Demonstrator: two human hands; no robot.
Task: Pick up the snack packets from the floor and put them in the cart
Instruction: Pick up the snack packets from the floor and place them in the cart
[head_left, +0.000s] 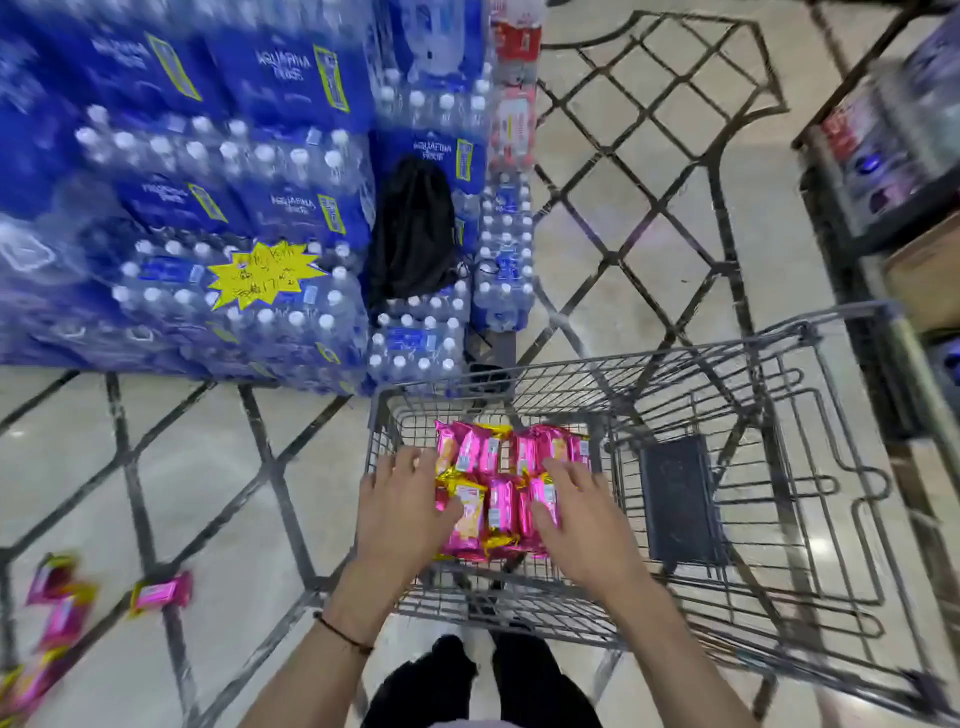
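Your left hand (402, 512) and right hand (582, 525) are both down inside the cart (727, 395), fingers spread wide and flat, one on each flank of the batch of pink-and-yellow snack packets (498, 488) lying in two rows on the wire bottom; neither hand grips a packet, they only press and square the pile. The risk here is in the wire itself: the packets are slim and slick, so if you shove them sideways an edge could likely catch in the grid or slide toward the gaps. More packets wait on the floor (218, 467) to your left, one lone packet (161, 593) and a blurred cluster (49, 613) beyond it. When you turn for those, mind nudging the cart toward the stacked water bottle packs (218, 218) just past its front edge.
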